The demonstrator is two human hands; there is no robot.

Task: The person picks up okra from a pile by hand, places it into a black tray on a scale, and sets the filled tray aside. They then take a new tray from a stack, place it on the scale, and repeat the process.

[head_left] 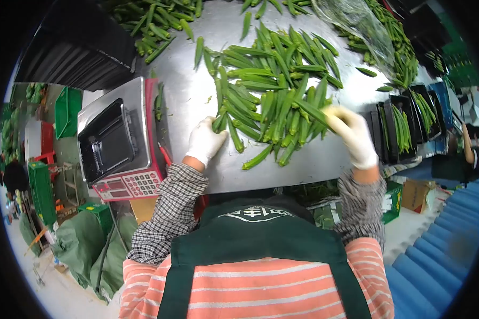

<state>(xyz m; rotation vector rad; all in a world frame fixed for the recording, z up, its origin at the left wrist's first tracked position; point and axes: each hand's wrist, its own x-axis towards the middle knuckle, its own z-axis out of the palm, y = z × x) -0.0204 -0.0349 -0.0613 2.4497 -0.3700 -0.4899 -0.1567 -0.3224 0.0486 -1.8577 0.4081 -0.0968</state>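
Note:
A loose heap of green okra (pixel 274 95) lies on the metal table in front of me. My left hand (pixel 206 141), in a white glove, is at the heap's left edge with its fingers closed around an okra pod (pixel 218 123). At the right side, my right hand (pixel 355 137), also gloved in white, pinches one okra pod (pixel 313 110) between thumb and fingers. That pod points up and left over the heap. Part of each hand's grip is hidden by the glove.
Left of the heap stands a red-edged scale (pixel 138 183) with a black tray (pixel 109 141) on it. Black trays (pixel 391 127) holding okra stand at the right. More okra (pixel 162 24) lies at the table's back, partly beneath a clear plastic bag (pixel 359 26). Black crates (pixel 77 48) rise at the back left.

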